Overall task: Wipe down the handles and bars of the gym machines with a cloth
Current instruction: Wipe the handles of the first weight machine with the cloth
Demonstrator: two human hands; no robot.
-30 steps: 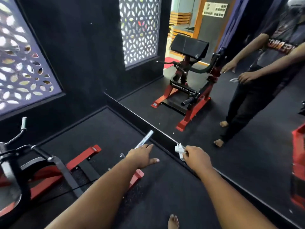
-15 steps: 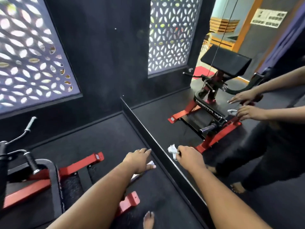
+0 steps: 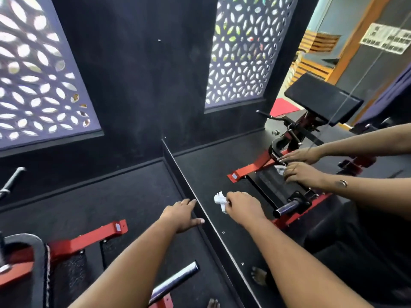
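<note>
My right hand (image 3: 243, 206) grips a crumpled white cloth (image 3: 220, 200) close to the wall mirror (image 3: 222, 174). My left hand (image 3: 181, 215) is stretched forward with fingers extended, fingertips near the mirror's lower edge, holding nothing. A chrome bar (image 3: 175, 282) of the red and black gym machine (image 3: 84, 243) sticks out below my left forearm, untouched. A black handle (image 3: 11, 183) of the machine shows at the far left.
The mirror reflects my arms, the cloth and the same machine with its black pad (image 3: 322, 101). Dark rubber floor (image 3: 106, 196) lies ahead. Patterned window screens (image 3: 37, 81) flank the black wall corner. My bare toes (image 3: 213, 303) show at the bottom.
My view has moved closer to the mirror and lower. The chrome bar, under my left hand before, now lies below my forearm. My right hand keeps its grip on the cloth.
</note>
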